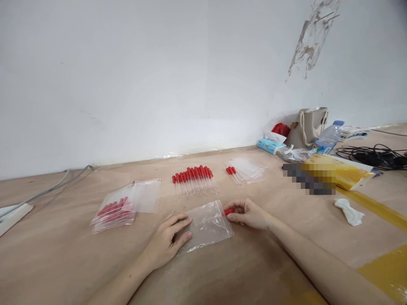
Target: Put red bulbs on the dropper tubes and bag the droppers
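A clear plastic zip bag [206,226] lies flat on the brown-covered surface in front of me. My left hand [173,235] holds its left end down with fingers and thumb. At the bag's right, open end, my right hand [248,214] pinches the red bulb of a dropper [228,211]; its clear stem reaches inside the bag. Beyond the bag lies a row of several red-bulbed droppers [193,176], and three more droppers [233,173] sit to its right, beside a stack of empty zip bags [249,168]. Filled bags of droppers [114,212] are piled at left.
A white wall [143,84] stands behind. To the right are a blue tissue pack [270,145], a cloth bag [307,129], a plastic bottle [329,137], a yellow package [338,171], black cables [378,156] and a crumpled tissue [349,212]. A grey cable [54,188] runs at far left.
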{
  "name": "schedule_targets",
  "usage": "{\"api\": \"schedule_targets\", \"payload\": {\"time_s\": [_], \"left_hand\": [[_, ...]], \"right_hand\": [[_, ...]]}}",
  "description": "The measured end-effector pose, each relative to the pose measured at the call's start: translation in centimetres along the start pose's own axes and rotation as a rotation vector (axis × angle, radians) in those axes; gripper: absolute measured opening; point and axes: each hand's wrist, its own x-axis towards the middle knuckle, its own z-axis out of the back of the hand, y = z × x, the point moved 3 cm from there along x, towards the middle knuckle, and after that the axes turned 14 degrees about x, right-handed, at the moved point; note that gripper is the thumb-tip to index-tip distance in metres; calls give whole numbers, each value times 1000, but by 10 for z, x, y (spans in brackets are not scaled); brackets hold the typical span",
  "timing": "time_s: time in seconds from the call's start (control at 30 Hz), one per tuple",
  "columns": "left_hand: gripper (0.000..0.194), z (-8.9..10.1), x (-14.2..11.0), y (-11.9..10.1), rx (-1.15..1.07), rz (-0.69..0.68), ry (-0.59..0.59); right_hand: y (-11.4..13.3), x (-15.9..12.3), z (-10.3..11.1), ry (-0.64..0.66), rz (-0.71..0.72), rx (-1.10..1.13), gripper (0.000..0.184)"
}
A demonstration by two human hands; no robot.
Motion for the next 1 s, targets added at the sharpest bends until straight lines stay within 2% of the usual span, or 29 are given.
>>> {"api": "schedule_targets", "payload": {"time_s": [0.1, 0.3, 0.53, 0.6, 0.67, 0.77, 0.83, 1.0], "left_hand": [[35, 1, -1, 0, -13, -26, 21], [38, 3, -1, -3, -9, -32, -19], [37, 1, -1, -3, 9, -25, -10], [36, 3, -1, -3, -13, -10, -8], [35, 5, -2, -3, -55, 20, -10], [32, 7, -2, -3, -89, 26, -5], [29, 6, -2, -3, -83, 2, 3], [27, 3, -3, 1, -78, -8, 4]], "right_hand": [[0, 1, -3, -16, 90, -86, 23], [0, 7, -12, -42, 221, -337, 19], [6, 7, -27, -20, 270, -537, 17], [6, 6, -26, 13, 256, -500, 19], [4, 7, -22, 30, 226, -351, 23], [-1, 7, -17, -4, 206, -169, 22], [-2, 5, -18, 5, 206, -181, 16], [8, 7, -17, 113, 236, -271, 17]]}}
